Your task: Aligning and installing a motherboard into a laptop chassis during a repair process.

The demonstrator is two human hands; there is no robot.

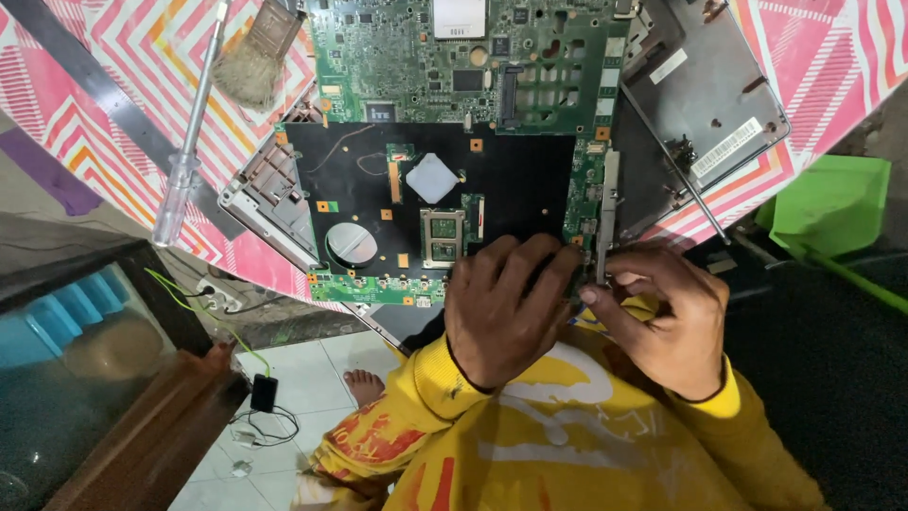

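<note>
Both hands work at the near right corner of a laptop board [445, 180]. Left hand [506, 308] lies palm down on the board's near edge, fingers curled and pressed onto it, gripping nothing that can be seen. Right hand [662, 317] sits just beside it to the right, thumb and forefinger pinched narrow at the board's right edge beside a slim metal bracket [608, 213]; whether anything small is held between them cannot be told.

The board, green with a black sheet over its middle, rests on an open laptop shell [274, 203] on the bench [832, 47], which has a pink and white zigzag cloth. A grey square pad [431, 178] and a round coin cell [352, 244] show on the black sheet. A second green board [463, 57] lies beyond it. At far right lies a grey metal cover [705, 104]. At far left lie a clear-handled screwdriver [189, 142] and a brush [253, 57]. A green dustpan [832, 203] sits to the right, off the bench. Yellow sleeves [567, 445] fill the near edge.
</note>
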